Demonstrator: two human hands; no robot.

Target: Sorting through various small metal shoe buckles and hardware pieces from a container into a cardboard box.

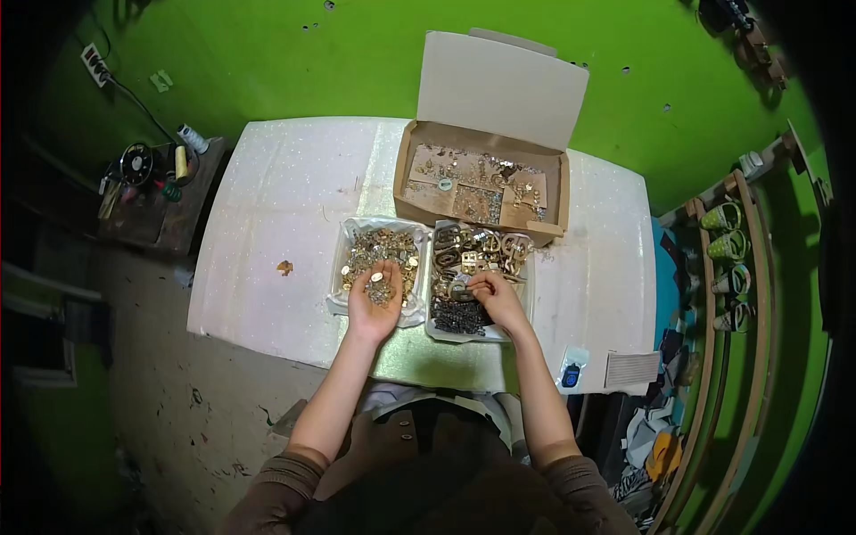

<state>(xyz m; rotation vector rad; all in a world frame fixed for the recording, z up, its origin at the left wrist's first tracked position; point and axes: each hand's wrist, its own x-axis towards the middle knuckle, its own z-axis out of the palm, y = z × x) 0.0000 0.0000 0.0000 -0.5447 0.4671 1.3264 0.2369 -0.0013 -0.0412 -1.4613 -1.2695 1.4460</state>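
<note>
My left hand (374, 312) is turned palm up and cupped over the left plastic tub (338, 299). Small shiny metal pieces (379, 291) lie in its palm and fingers, a pale oval one among them. Below and around it, the tub holds a heap of small gold and silver metal fittings (367, 244). My right hand (499, 299) is over the right tub (464, 337), its thumb and fingers pinched at a dark metal piece (461, 292) that looks like a buckle. Larger buckles and rings (481, 254) fill that tub's far part; black pieces (459, 316) lie in its near part.
Behind the tubs stands an open cardboard box (567, 192) with scattered small metal bits. A small packet with a dark blue item (572, 370) and a grey ribbed piece (631, 368) lie at the table's (267, 214) near right. A brownish scrap (284, 267) lies left.
</note>
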